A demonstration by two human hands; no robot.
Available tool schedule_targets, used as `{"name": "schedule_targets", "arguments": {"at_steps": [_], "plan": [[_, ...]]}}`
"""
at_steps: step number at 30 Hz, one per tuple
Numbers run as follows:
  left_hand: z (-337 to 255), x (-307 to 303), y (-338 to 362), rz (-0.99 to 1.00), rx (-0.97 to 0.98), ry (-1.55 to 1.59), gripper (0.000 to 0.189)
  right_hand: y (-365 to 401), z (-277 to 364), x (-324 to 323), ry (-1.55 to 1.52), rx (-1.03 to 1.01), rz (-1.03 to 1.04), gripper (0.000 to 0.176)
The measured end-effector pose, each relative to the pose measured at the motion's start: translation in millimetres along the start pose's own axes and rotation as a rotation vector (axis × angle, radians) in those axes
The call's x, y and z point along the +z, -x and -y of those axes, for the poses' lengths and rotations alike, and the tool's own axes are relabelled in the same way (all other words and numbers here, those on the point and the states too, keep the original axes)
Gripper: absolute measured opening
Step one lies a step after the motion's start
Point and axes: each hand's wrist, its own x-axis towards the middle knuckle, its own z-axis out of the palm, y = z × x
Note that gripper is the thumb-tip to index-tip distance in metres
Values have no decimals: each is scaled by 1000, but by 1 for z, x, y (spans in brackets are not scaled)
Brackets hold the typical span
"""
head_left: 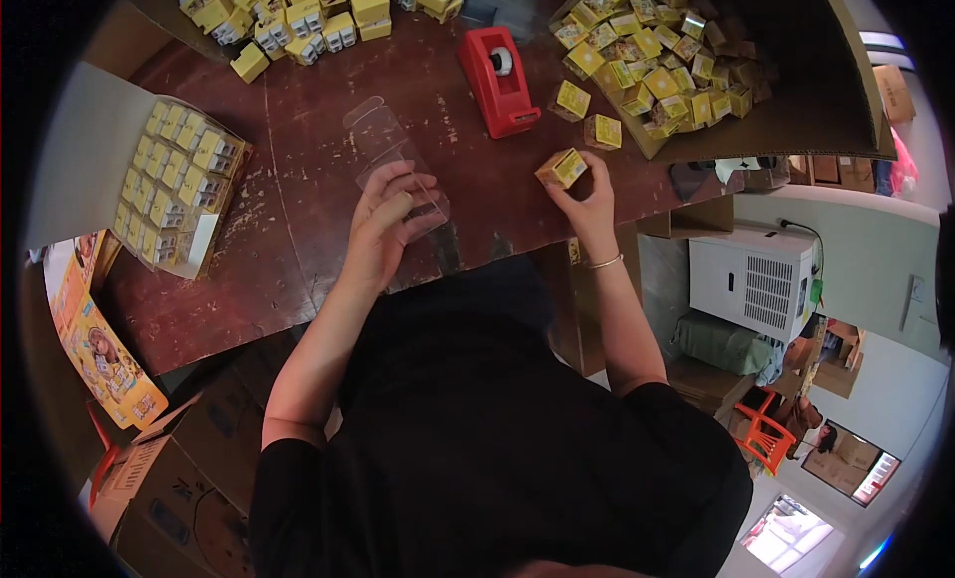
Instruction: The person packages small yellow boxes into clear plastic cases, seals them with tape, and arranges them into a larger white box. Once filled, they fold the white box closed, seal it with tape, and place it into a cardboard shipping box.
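At the center, the worn tabletop (pixel 328 110) spreads beneath a clear plastic sleeve (pixel 376 130), curled inside the left hand (pixel 390 215). Right of center, the right hand (pixel 589 195) pinches a small yellow box (pixel 562 169) between thumb and fingers.

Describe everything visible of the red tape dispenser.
The tape dispenser is red and slightly glossy, apparently plastic, with a long body and a projecting lip at its near end. A pale roll sits in its far half. It stands on the scuffed, dark red table; neither the left hand nor the right hand touches it. Cutting teeth can't be made out.
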Motion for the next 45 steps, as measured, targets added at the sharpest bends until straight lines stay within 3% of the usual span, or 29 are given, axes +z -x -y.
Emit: {"name": "schedule_targets", "arguments": {"at_steps": [2, 4, 5, 8, 10, 14, 17, 19, 20, 21, 23, 24, 25, 27, 29, 31, 32, 34, 35, 37, 38, 40, 42, 45], "plan": [[0, -4, 0, -3, -4, -7, 40, 14, 14, 11, 109, 36, -40, 59], [-1, -6, 1, -5, 8, -32, 39, 27, 24, 21, 530, 25, -147, 58], [-2, -6, 2, -10, 13, -31, 39, 32, 30, 19, 576, -30, -91, 60], [-7, -7, 5, -55, 28, -61, 39, 33, 30, 4, 327, 134, 7, 60], [-8, -11, 7, -7, 30, -26, 42, 19, 35, -4, 166, 127, 26, 65], [-5, -16, 3, 26, 24, -69, 46, 9, 62, 12, 232, -63, 204, 61], [-8, -11, 5, -78, 3, -346, 56, -7, 69, 31, 300, -198, 293, 46], [-6, -13, 7, -78, -22, -436, 60, -27, 92, 39, -442, 75, 339, 42], [-7, -13, 8, -97, -32, -404, 63, -37, 124, 42, -814, 95, 350, 39], [-5, -14, 9, -106, -29, -408, 63, -44, 136, 48, -823, 94, 356, 39], [2, -18, 10, -129, -35, -474, 63, -62, 150, 58, -431, -173, 340, 38], [-1, -16, 11, -134, -29, -476, 63, -67, 160, 58, -214, -187, 466, 39], [-5, -14, 13, -103, 4, -494, 64, -68, 161, 60, -218, -196, 472, 39], [-9, -17, 14, -90, 50, -506, 66, -69, 159, 64, -202, -371, 721, 42], [-7, -22, 16, -145, 118, -597, 67, -69, 158, 64, -146, -470, 759, 38], [-3, -22, 17, -242, 231, -445, 64, -69, 160, 61, -340, -40, 770, 33], [-1, -22, 17, -327, 342, -295, 61, -66, 156, 67, -340, -44, 776, 33], [4, -26, 13, -329, 283, -257, 60, -53, 139, 84, -654, 60, 603, 31], [5, -29, 11, -325, 224, -220, 58, -50, 134, 87, -657, 57, 609, 31], [-1, -25, 10, -306, 250, -276, 55, -47, 131, 90, -292, -207, 511, 37], [-4, -23, 10, -280, 273, -333, 53, -47, 132, 89, -295, -210, 519, 37], [-7, -15, 12, -278, 289, -326, 50, -49, 145, 81, -616, 301, 1104, 40], [-10, -12, 12, -260, 313, -317, 48, -52, 156, 82, -669, 306, 1108, 39], [-16, -19, 13, -248, 406, -199, 47, -76, 157, 83, -725, 141, 1134, 36]]}}
